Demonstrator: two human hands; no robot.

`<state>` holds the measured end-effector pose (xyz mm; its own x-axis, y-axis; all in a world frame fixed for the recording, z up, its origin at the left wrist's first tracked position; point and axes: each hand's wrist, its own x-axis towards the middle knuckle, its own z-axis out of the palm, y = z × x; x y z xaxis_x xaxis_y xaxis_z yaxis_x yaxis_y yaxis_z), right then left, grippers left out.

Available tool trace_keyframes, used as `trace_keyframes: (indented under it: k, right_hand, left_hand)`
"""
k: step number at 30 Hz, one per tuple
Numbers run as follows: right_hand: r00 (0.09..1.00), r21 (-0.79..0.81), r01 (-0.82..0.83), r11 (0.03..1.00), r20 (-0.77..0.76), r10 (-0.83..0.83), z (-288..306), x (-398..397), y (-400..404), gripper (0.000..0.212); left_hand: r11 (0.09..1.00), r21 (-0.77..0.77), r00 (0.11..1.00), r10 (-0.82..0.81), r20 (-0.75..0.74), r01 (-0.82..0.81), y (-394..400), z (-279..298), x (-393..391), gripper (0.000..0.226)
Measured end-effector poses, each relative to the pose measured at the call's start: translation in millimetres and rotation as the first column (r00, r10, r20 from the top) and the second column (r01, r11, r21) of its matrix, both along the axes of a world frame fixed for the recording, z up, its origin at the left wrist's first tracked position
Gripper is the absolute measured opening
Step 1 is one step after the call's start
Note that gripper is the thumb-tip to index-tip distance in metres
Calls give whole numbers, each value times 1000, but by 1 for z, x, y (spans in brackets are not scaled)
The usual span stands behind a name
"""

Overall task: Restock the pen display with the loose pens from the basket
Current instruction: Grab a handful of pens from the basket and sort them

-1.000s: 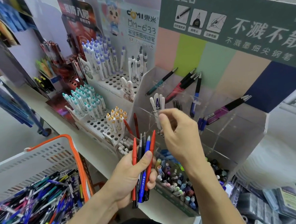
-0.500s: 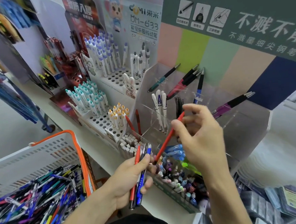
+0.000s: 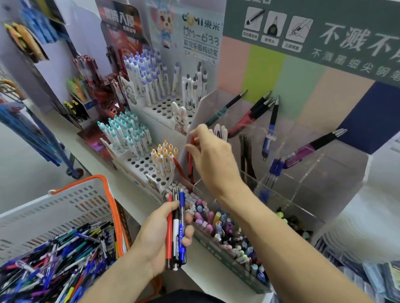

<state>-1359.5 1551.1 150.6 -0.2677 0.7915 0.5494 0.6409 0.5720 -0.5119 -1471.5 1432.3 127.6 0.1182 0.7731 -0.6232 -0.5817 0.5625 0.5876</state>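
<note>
a red pen, pinched in the right hand, goes tip-down into the leftmost compartment of the clear acrylic pen display at the shelf's front edge. the left hand grips three more pens, red, black and blue, just below. the basket of loose pens sits at left. next, likely: release, then draw another pen and match its compartment.

Your left hand grips a red pen, a white one and a blue one; beside that grip, the white basket has an orange rim.
</note>
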Motion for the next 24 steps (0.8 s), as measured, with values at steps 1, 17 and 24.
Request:
trace_keyframes:
  k: [1, 17, 24]
  right_hand:
    - [999, -43, -8, 999, 40, 9, -8, -2, 2, 14]
    - [984, -655, -115, 747, -178, -4, -10, 17, -30, 21]
    - [979, -758, -140, 637, -202, -26, 1, 39, -57, 10]
  left_hand:
    - [1000, 13, 1000, 13, -2, -13, -1, 1, -1, 23]
    - [984, 177, 995, 10, -96, 7, -2, 3, 1, 28]
    - [955, 240, 984, -159, -80, 174, -4, 4, 4, 32]
